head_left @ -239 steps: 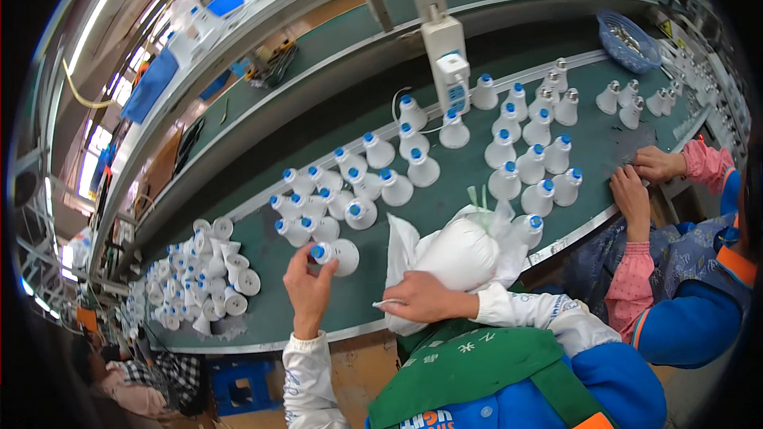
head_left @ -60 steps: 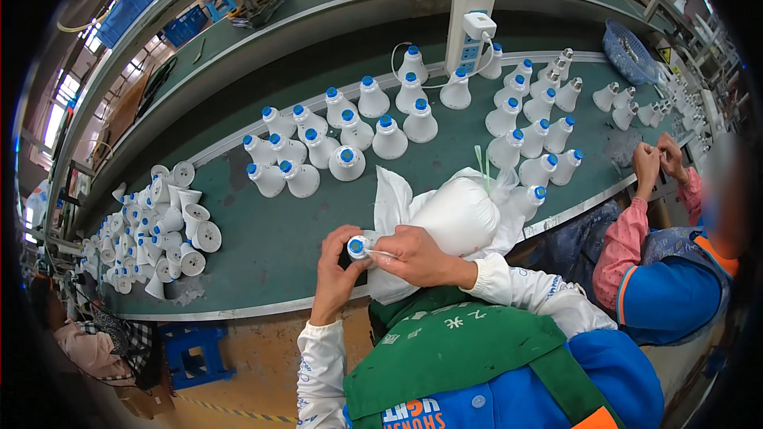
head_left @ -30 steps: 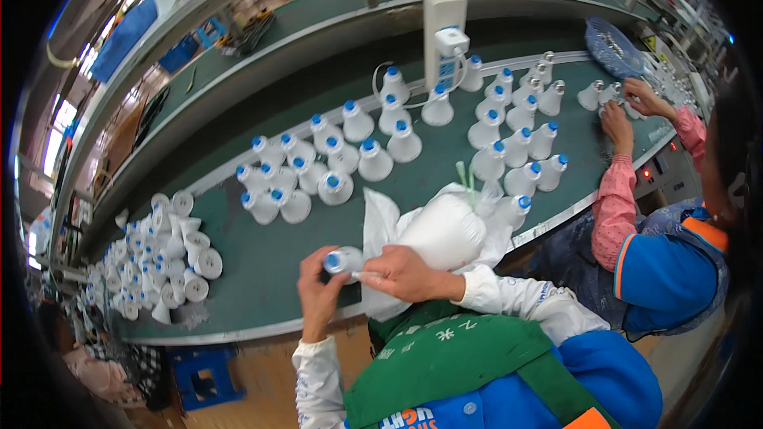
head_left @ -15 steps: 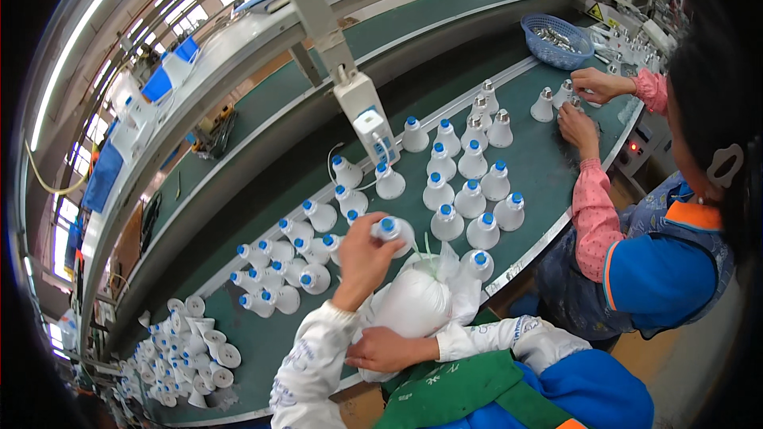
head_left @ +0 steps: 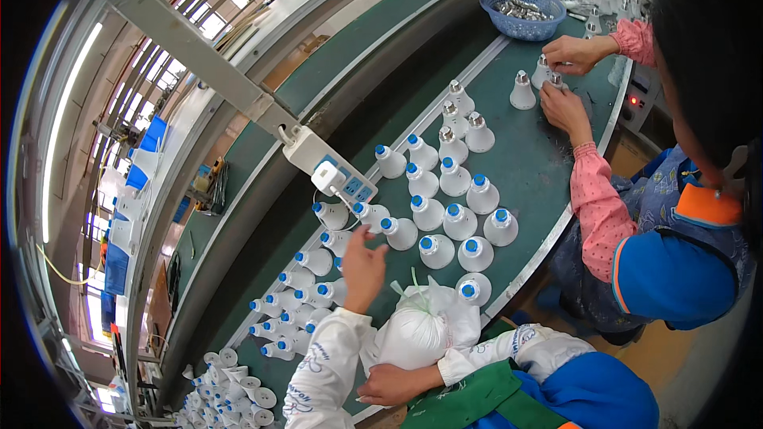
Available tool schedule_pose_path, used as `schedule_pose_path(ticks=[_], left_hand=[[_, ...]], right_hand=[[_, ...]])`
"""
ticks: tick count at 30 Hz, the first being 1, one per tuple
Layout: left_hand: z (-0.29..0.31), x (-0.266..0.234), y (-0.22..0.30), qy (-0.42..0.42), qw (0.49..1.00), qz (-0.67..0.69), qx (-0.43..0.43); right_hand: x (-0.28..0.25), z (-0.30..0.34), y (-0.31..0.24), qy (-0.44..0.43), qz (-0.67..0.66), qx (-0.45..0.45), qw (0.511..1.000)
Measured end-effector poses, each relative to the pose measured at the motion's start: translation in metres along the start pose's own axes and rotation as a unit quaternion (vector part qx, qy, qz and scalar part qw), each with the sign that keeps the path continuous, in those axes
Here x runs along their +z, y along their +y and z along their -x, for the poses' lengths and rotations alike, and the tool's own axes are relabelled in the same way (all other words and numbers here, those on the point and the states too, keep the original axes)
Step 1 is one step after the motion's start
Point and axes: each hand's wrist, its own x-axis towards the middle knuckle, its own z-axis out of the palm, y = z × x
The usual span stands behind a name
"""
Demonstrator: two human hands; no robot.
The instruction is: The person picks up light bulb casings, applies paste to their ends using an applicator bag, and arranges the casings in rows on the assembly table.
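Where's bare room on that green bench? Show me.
Widest: green bench between the four grouped metal-tipped cones and the co-worker's pink sleeve. Smaller: between those cones and the blue basket. Crowded: blue-capped cones around the left hand; heaped cones, lower left.

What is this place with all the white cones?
Probably a factory assembly line: there's a long green bench, rows of blue-topped white cones, and a blue basket of small metal pieces.
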Motion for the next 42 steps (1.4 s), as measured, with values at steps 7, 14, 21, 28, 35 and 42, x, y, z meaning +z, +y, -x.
schedule_pose_path(ticks=[7, 14, 21, 28, 35, 42], left_hand=[[-0.084, -0.028, -0.029, 0.071, 0.994, -0.078, -0.007], [-0.093, -0.010, -0.040, -0.070, 0.979, -0.189, -0.017], [-0.082, -0.033, -0.034, 0.074, 0.986, -0.146, 0.029], [-0.078, -0.024, -0.017, -0.049, 0.979, -0.196, -0.037], [-0.083, 0.006, -0.043, -0.020, 0.982, -0.187, 0.009], [-0.039, -0.073, 0.003, 0.063, 0.986, -0.125, 0.089]], right_hand=[[0.009, -0.002, 0.002, 0.041, -0.004, -0.021, 0.999], [0.010, -0.002, 0.002, 0.033, -0.008, -0.017, 0.999], [0.009, -0.003, 0.002, 0.030, 0.003, 0.008, 1.000], [0.002, 0.000, -0.005, -0.012, 0.024, 0.039, 0.999], [0.028, 0.002, 0.015, 0.050, 0.029, 0.002, 0.998], [0.013, -0.003, 0.000, 0.005, 0.026, 0.021, 0.999]])
